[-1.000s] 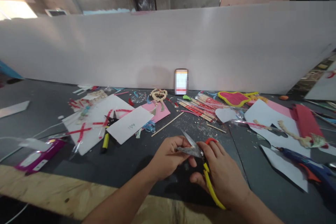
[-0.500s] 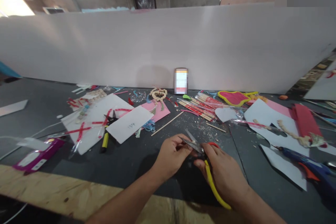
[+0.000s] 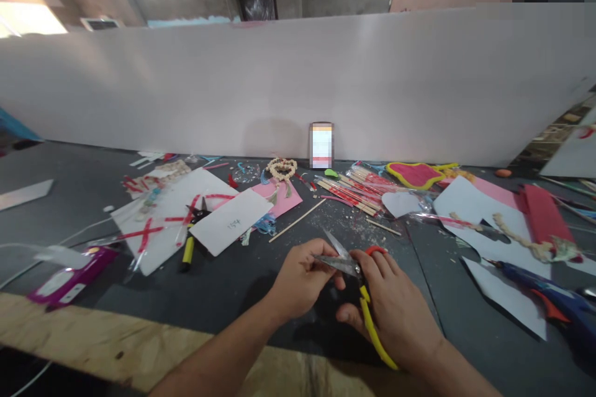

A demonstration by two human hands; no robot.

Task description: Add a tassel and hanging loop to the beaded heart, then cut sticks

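Note:
In the middle of the near table, my right hand (image 3: 395,298) is closed around the yellow-and-red handles of a pair of scissors (image 3: 345,262). The blades stand apart and point left toward my other hand. My left hand (image 3: 300,278) has its fingers pinched together by the lower blade. Whatever those fingers hold is hidden or too small to make out. Just beyond both hands lie a thin wooden stick (image 3: 297,221) and small pale crumbs.
Bundled red-and-wood sticks (image 3: 351,195) lie ahead. To the left are a white card (image 3: 231,223), yellow-handled pliers (image 3: 187,251) and a purple device (image 3: 74,279). On the right are cut white paper (image 3: 507,298) and a dark blue glue gun (image 3: 540,291). A white partition (image 3: 186,87) stands behind.
The scissor blades have opened wider, and my right thumb has moved away from the fingers. The lower blade now lies flatter across my left fingertips.

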